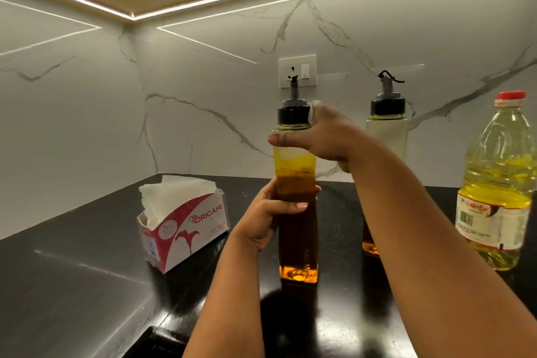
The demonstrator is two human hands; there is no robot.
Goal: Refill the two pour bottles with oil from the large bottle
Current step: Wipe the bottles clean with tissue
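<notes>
Fingers of the left hand (pixel 268 213) wrapped round the near pour bottle (pixel 296 212) mid-body, right hand (pixel 316 136) gripping its neck (cap on), upright on the dark surface (pixel 87 285).

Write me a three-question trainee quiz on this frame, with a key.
1. True or false: the large bottle has its red cap off.
2. Which hand grips the near pour bottle around its middle? A) left hand B) right hand
3. What sits left of the near pour bottle on the counter?

Key: 1. False, the cap is on. 2. A; the right hand holds it just below the cap. 3. A tissue box.
</notes>
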